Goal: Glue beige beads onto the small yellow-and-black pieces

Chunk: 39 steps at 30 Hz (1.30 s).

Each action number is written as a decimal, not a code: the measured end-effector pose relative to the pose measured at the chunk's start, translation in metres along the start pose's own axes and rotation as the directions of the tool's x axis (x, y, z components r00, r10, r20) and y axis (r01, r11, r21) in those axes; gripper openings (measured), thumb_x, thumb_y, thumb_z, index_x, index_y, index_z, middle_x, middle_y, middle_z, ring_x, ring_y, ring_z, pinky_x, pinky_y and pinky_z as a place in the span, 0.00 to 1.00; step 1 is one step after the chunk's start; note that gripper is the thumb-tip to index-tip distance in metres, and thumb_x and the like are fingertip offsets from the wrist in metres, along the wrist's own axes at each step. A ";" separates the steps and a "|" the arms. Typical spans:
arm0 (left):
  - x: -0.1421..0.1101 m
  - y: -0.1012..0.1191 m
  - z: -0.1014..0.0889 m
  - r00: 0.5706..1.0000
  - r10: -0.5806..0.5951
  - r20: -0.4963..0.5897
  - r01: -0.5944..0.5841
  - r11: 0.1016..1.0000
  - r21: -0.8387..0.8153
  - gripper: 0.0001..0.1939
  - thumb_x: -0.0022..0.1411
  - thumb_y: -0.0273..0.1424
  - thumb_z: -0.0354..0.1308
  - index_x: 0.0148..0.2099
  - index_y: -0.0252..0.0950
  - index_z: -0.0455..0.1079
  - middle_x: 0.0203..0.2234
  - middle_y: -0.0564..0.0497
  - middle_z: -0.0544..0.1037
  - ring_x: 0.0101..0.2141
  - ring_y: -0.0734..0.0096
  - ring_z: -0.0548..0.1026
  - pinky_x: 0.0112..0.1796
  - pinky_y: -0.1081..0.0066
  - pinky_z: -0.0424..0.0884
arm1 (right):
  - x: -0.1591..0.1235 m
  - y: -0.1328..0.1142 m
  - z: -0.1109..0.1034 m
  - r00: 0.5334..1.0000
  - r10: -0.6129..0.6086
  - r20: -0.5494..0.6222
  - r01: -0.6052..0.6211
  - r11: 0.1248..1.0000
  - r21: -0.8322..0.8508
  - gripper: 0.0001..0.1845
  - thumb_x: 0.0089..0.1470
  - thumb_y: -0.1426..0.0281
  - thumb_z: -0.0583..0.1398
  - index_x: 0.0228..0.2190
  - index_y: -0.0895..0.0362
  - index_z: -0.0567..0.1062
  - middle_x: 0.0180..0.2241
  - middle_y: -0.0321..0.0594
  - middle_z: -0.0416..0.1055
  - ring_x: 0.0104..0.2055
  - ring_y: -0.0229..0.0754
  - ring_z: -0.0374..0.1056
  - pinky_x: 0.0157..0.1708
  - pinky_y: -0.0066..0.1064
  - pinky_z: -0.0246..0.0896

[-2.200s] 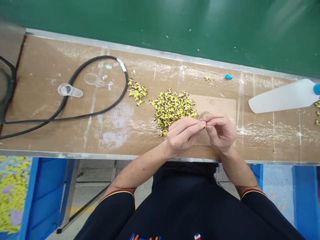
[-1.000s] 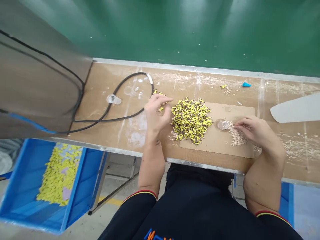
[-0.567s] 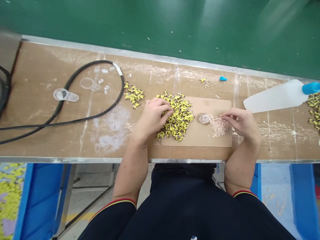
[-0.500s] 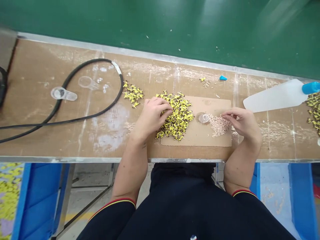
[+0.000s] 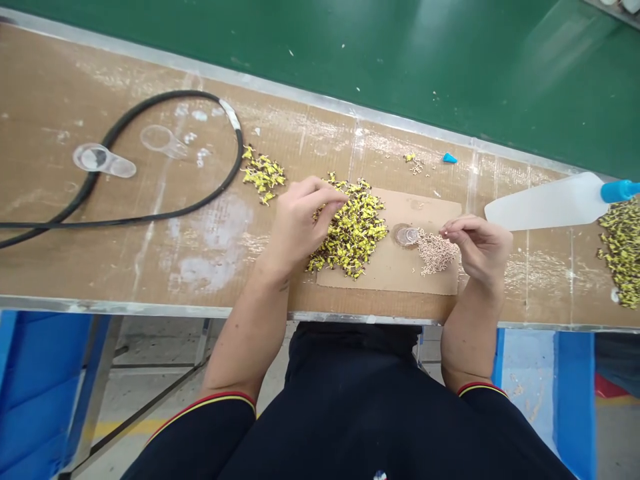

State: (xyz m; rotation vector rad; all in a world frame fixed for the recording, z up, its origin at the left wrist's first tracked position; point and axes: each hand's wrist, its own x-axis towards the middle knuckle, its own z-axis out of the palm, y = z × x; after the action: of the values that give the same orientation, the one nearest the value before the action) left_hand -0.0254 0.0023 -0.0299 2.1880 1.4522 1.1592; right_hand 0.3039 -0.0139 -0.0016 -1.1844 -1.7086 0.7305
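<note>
My left hand (image 5: 305, 217) is over the left side of a heap of small yellow and dark brown pieces (image 5: 357, 230), thumb and forefinger nearly together. What they pinch, if anything, is too small to make out. My right hand (image 5: 479, 245) is closed in a pinch beside a pile of tiny pale pink pieces (image 5: 436, 253), with a pale speck like one of them at its fingertips. Between the two heaps, a small clear cup (image 5: 407, 235) rests on a cardboard sheet (image 5: 390, 277).
A white bottle with a blue cap (image 5: 547, 200) lies at the right, near another yellow heap (image 5: 621, 250). A small blue cone (image 5: 449, 158) lies behind the sheet. Leftward are a black cable loop (image 5: 150, 100), clear plastic scoops (image 5: 104, 161) and a smaller yellow cluster (image 5: 263, 175).
The head view has tilted and shifted a little. My right hand has lifted slightly from the pink pile, its fingers still pinched. My left hand has risen slightly over the yellow heap.
</note>
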 end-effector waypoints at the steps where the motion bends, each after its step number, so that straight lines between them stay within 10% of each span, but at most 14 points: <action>1: 0.000 0.000 0.000 0.999 0.019 -0.047 -0.019 1.000 -0.016 0.09 0.72 0.30 0.57 0.44 0.40 0.80 0.37 0.51 0.81 0.38 0.70 0.77 0.41 0.67 0.72 | 0.001 0.000 0.001 1.000 -0.012 0.004 0.012 1.000 0.000 0.09 0.58 0.61 0.69 0.29 0.52 0.82 0.27 0.37 0.80 0.29 0.41 0.76 0.28 0.35 0.71; 8: -0.003 0.012 0.004 0.980 0.007 -0.199 -0.061 0.962 -0.267 0.08 0.73 0.29 0.57 0.46 0.42 0.78 0.40 0.52 0.78 0.30 0.79 0.75 0.34 0.72 0.74 | 0.006 -0.001 0.003 0.989 -0.145 0.011 0.145 0.989 -0.019 0.07 0.59 0.63 0.69 0.29 0.50 0.82 0.27 0.35 0.77 0.30 0.39 0.72 0.29 0.35 0.68; 15: -0.005 0.054 0.012 0.980 0.095 0.177 0.093 0.569 -0.817 0.11 0.75 0.31 0.53 0.44 0.39 0.78 0.32 0.51 0.79 0.32 0.74 0.76 0.35 0.71 0.72 | 0.001 -0.014 0.023 0.967 -0.251 -0.038 0.254 0.959 0.124 0.01 0.59 0.64 0.70 0.33 0.44 0.84 0.27 0.33 0.66 0.26 0.37 0.65 0.24 0.35 0.61; 20: -0.009 0.076 0.026 0.911 0.047 0.410 0.341 0.471 -0.813 0.12 0.72 0.39 0.58 0.46 0.36 0.76 0.30 0.52 0.77 0.29 0.75 0.71 0.31 0.73 0.66 | -0.007 -0.027 0.045 0.943 -0.332 0.027 0.321 0.927 0.192 0.06 0.60 0.69 0.69 0.37 0.44 0.84 0.27 0.33 0.63 0.26 0.36 0.64 0.24 0.35 0.60; 39: -0.017 0.077 0.041 0.951 -0.026 0.308 0.289 0.428 -0.856 0.13 0.71 0.41 0.58 0.36 0.38 0.70 0.26 0.55 0.70 0.28 0.75 0.65 0.34 0.71 0.64 | -0.018 -0.034 0.060 0.961 -0.278 -0.008 0.274 0.950 -0.147 0.05 0.64 0.63 0.64 0.34 0.47 0.80 0.30 0.38 0.71 0.30 0.42 0.69 0.30 0.39 0.69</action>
State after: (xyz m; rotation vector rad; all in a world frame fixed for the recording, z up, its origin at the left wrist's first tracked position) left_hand 0.0517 -0.0400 -0.0183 1.2989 0.6061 1.1332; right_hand 0.2383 -0.0413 -0.0044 -1.0176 -1.8806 0.4222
